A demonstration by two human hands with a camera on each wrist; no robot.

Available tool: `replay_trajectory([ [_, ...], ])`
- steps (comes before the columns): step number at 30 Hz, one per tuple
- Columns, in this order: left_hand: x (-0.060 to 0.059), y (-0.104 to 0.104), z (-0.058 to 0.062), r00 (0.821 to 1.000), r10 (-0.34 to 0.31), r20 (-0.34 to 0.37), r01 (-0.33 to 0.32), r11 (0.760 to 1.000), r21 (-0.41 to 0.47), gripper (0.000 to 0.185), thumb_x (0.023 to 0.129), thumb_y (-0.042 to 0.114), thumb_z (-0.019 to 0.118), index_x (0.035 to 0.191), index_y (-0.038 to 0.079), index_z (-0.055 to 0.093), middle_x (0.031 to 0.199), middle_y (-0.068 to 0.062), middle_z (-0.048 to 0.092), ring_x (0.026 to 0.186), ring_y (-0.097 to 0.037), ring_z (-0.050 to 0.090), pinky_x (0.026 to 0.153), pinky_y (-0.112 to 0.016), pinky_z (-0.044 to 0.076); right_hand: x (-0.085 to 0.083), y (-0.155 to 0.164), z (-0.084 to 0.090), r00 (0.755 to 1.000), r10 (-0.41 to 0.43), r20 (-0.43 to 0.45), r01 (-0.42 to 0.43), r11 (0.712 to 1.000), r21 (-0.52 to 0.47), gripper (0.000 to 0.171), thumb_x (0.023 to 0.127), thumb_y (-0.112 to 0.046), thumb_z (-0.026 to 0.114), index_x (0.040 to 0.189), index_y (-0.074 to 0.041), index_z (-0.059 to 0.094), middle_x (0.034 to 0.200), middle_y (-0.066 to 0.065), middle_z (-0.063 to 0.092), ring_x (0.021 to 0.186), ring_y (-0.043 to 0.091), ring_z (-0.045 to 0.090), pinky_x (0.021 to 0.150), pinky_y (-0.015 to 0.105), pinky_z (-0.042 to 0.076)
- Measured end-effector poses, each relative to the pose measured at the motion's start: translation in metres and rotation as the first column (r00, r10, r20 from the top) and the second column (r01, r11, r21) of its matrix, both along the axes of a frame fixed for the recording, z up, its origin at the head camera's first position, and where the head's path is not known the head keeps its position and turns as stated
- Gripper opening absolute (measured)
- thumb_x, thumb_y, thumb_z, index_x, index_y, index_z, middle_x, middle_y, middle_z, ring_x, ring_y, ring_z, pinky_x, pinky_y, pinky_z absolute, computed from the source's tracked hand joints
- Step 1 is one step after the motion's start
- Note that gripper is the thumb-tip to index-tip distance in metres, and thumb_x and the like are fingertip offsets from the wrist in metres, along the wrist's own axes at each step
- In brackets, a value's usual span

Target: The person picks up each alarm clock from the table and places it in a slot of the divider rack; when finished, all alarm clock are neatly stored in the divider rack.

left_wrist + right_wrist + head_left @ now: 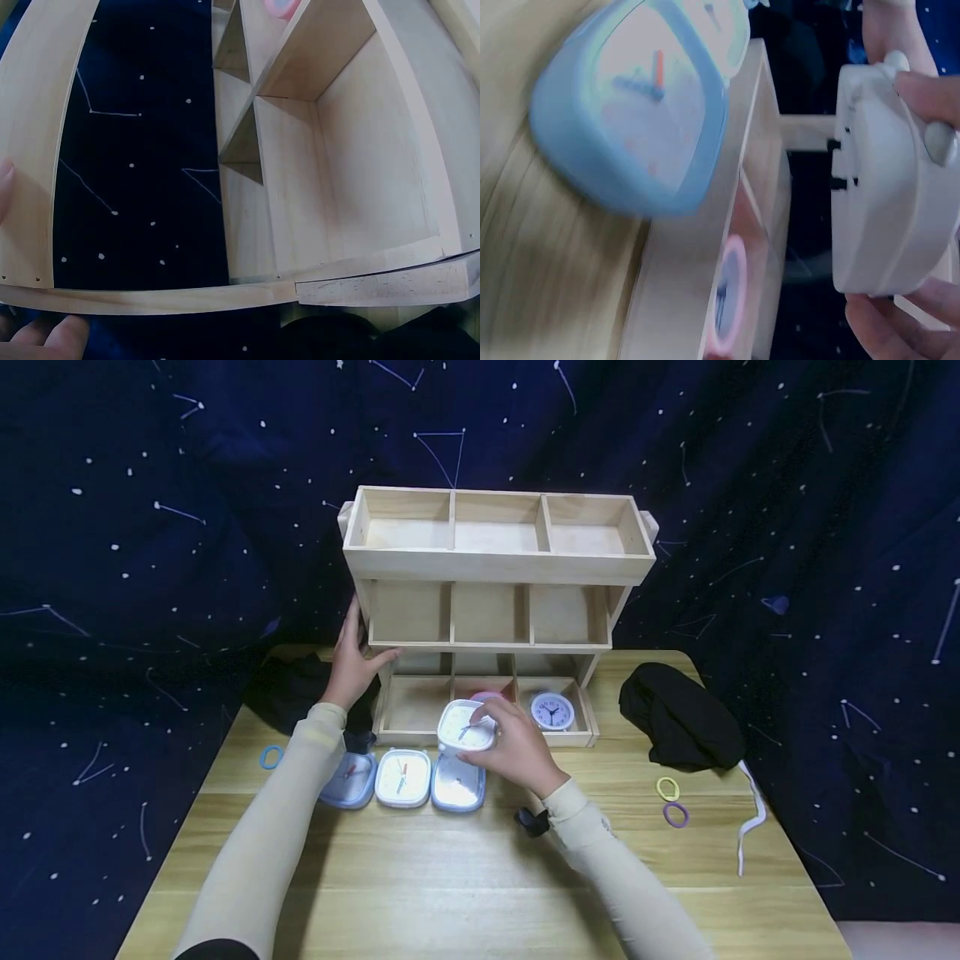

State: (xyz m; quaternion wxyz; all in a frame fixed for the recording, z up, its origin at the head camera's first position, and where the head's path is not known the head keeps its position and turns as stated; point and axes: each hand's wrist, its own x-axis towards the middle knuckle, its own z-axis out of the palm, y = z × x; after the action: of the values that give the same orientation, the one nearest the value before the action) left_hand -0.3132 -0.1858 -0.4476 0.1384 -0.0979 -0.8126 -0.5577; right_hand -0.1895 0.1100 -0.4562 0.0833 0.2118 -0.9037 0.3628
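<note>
Wooden shelf units: one (pixel 498 564), sitting in three tiers of three compartments each, nine compartments in all.
Square clocks: four; three are lying in a row on the table (pixel 347 779) (pixel 403 777) (pixel 458 785), one white (pixel 467 727) is being held up (by the right hand).
Round clocks: two are showing in the bottom tier, one white (pixel 552 711), one pink (pixel 486 697) (mostly hidden).
Hair rings: three are lying on the table, blue (pixel 272 757), yellow (pixel 667 788), purple (pixel 675 814).
Black cloth bundles: two, right (pixel 678 714) and left (pixel 288 689).
Hands: two are working, left hand (pixel 352 656), right hand (pixel 513 747).
</note>
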Motion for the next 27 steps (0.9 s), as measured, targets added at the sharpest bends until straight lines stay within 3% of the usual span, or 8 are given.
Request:
replay_trajectory([
  [6, 0.001, -0.002, 0.001, 1.0, -0.002, -0.01, 0.002, 1.0, 0.002, 0.115, 0.093, 0.013, 0.084, 0.173, 0.034, 0.003, 0.182, -0.005, 0.005, 0.166, -0.037, 0.016, 0.134, -0.054, 0.027, -0.023, -0.037, 0.0, 0.999, -0.04, -0.001, 0.04, 0.999, 0.029, 0.049, 0.069, -0.031, 0.101, 0.099, -0.013, 0.066, 0.133, 0.012, 0.073, 0.131, 0.039, 0.064, 0.113, 0.056, 0.052],
  [12, 0.002, -0.001, 0.002, 1.0, -0.009, -0.016, 0.009, 1.0, 0.014, 0.114, 0.094, 0.014, 0.084, 0.173, 0.031, 0.003, 0.181, -0.008, 0.005, 0.166, -0.038, 0.017, 0.133, -0.055, 0.028, -0.046, -0.069, -0.005, 0.998, -0.063, 0.012, 0.062, 0.996, 0.071, 0.049, 0.072, -0.035, 0.1, 0.096, -0.012, 0.064, 0.108, 0.008, 0.074, 0.108, 0.034, 0.068, 0.093, 0.046, 0.058],
  [15, 0.002, -0.002, 0.003, 1.0, -0.011, -0.028, 0.012, 1.0, 0.022, 0.115, 0.093, 0.013, 0.084, 0.174, 0.03, 0.004, 0.181, -0.009, 0.007, 0.165, -0.038, 0.017, 0.133, -0.056, 0.028, -0.056, -0.082, -0.009, 0.997, -0.081, -0.006, 0.081, 0.989, 0.123, 0.051, 0.073, -0.039, 0.099, 0.096, -0.011, 0.064, 0.101, 0.008, 0.073, 0.099, 0.031, 0.069, 0.09, 0.045, 0.058],
  [27, 0.001, -0.002, 0.001, 0.998, -0.006, -0.057, 0.006, 1.0, -0.003, 0.115, 0.092, 0.011, 0.085, 0.174, 0.024, 0.006, 0.18, -0.014, 0.012, 0.166, -0.036, 0.019, 0.132, -0.056, 0.03, -0.083, -0.106, -0.035, 0.987, -0.159, 0.01, 0.151, 0.952, 0.267, 0.05, 0.07, -0.047, 0.098, 0.09, -0.014, 0.066, 0.097, 0.006, 0.074, 0.092, 0.029, 0.071, 0.093, 0.045, 0.056],
])
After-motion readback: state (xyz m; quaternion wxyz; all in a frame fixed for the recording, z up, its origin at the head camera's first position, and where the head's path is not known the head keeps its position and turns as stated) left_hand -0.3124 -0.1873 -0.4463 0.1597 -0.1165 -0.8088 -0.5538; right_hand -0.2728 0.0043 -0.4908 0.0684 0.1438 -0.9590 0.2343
